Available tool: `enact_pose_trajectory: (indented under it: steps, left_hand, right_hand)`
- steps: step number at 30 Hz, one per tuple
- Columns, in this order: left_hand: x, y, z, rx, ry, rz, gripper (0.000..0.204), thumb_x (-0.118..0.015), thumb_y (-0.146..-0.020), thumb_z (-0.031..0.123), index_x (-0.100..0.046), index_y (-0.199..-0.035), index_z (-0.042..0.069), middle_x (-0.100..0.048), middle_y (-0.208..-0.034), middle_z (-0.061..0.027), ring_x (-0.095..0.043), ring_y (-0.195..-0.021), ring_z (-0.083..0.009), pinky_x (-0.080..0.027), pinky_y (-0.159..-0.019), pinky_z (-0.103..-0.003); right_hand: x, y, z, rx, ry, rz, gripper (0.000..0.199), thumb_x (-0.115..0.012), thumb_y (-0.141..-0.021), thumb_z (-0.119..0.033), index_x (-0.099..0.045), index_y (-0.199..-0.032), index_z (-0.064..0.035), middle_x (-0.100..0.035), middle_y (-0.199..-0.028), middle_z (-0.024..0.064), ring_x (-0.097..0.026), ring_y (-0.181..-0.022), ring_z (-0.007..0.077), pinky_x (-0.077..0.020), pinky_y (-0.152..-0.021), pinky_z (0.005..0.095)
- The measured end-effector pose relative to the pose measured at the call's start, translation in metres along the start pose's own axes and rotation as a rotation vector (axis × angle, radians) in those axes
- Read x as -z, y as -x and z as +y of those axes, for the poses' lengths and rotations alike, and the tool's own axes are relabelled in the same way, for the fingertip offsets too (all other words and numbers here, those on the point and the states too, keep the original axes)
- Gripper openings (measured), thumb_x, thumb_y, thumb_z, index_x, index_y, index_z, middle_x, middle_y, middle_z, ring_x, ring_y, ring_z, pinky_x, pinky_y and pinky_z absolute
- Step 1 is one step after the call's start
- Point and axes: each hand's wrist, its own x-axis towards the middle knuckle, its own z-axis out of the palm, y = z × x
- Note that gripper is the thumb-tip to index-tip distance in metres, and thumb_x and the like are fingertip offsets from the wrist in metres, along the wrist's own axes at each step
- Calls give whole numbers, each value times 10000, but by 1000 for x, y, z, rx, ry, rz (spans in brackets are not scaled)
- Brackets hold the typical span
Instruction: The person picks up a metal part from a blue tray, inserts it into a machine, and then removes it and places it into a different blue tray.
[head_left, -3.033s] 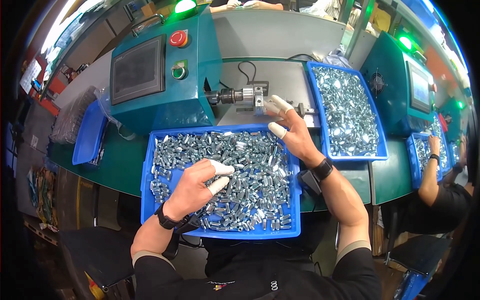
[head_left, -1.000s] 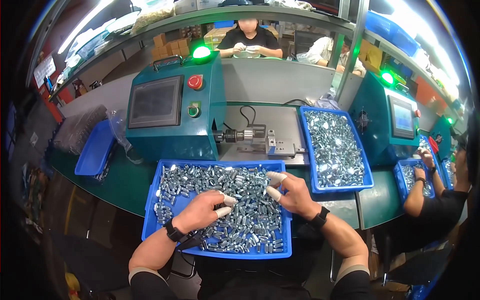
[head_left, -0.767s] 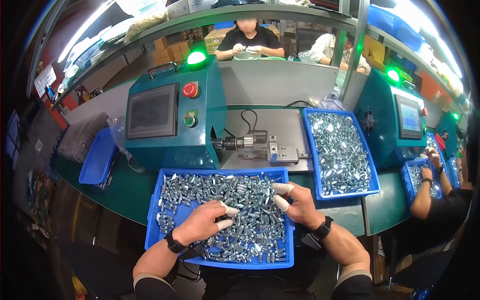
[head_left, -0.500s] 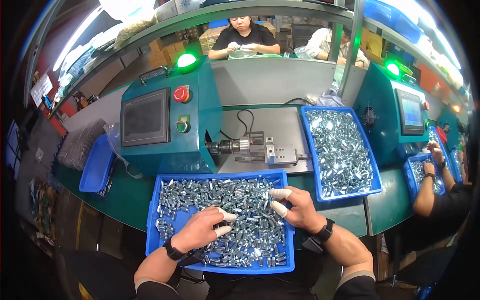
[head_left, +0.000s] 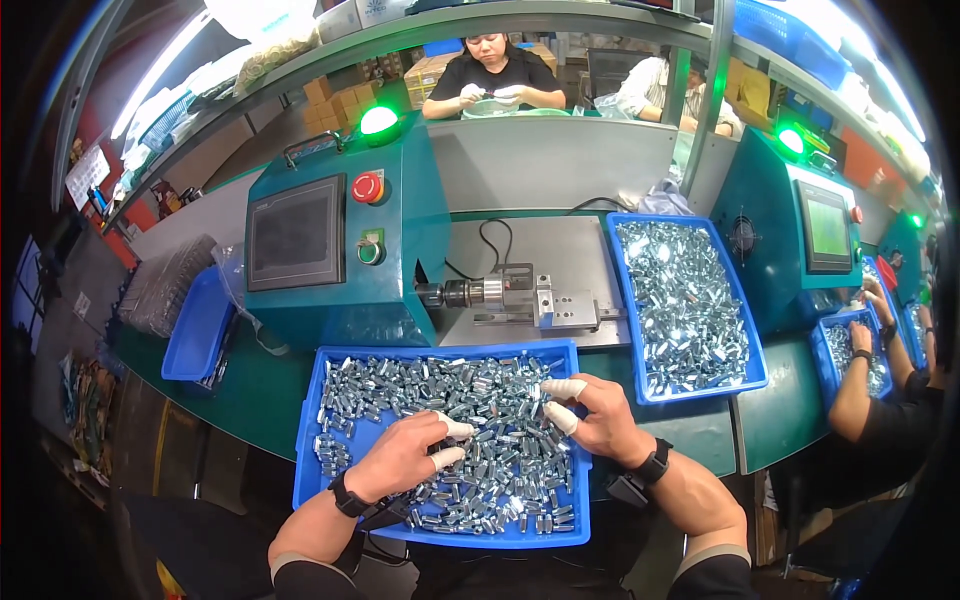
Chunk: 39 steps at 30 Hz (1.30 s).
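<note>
A blue tray (head_left: 330,500) full of small silver metal parts (head_left: 420,385) lies in front of me. My left hand (head_left: 400,455), with white finger cots, rests in the heap at the tray's middle, fingers curled around some parts. My right hand (head_left: 595,415), also in finger cots, hovers over the tray's right side with thumb and forefinger pinched together; whether a part sits between them is too small to tell. Behind the tray a small steel fixture with a chuck (head_left: 520,298) sticks out of a teal machine (head_left: 340,250).
A second blue tray (head_left: 625,300) of metal parts stands at the right of the fixture. Another blue bin (head_left: 195,330) lies at the left. A second teal machine (head_left: 800,230) stands at the right, where another person's arms (head_left: 860,370) work. More people sit behind the bench.
My right hand came back from the fixture to the near tray three seconds ago. Since then both hands have stayed in the parts, and my view has tilted upward a little.
</note>
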Motion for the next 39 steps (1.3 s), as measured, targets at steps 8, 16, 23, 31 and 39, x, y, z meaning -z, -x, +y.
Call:
enact_pose_trajectory:
  steps: [8,16,23,31,39]
  left_hand:
    - [-2,0,-1,29,28,8,332,-826,-940,95,-767,-1266,84,-749,-1090,-112,-729,-973,-303,-582,-835,-388]
    - [-5,-4,-1,18,-58,48,349,-823,-928,76,-763,-1271,90,-688,-1035,-105,-715,-941,-309,-579,-828,-398]
    - [-11,-4,-2,18,-203,73,313,-819,-914,89,-763,-1222,93,-652,-981,-101,-696,-909,-327,-570,-802,-430]
    - [-14,-1,1,-13,-434,103,268,-829,-889,133,-755,-1144,101,-668,-966,-99,-693,-915,-340,-559,-788,-454]
    - [-12,5,5,-35,-387,100,276,-816,-897,92,-736,-1161,83,-711,-995,-112,-711,-942,-335,-573,-802,-441]
  right_hand:
    - [-3,2,0,-31,-13,54,249,-846,-903,-85,-787,-1137,-23,-735,-853,113,-729,-731,256,-578,-656,358]
    - [-4,1,2,-49,-27,67,224,-836,-918,-90,-791,-1127,-23,-733,-860,119,-727,-736,247,-575,-661,348]
    - [-2,3,1,-49,-15,53,197,-806,-957,-57,-780,-1140,11,-765,-913,127,-742,-754,194,-582,-687,313]
    - [-2,4,2,-60,-52,100,188,-798,-967,-110,-793,-1132,-20,-760,-924,128,-734,-748,225,-583,-695,332]
    - [1,6,0,-59,-39,90,195,-796,-978,-154,-795,-1123,-23,-771,-921,134,-747,-760,244,-591,-702,347]
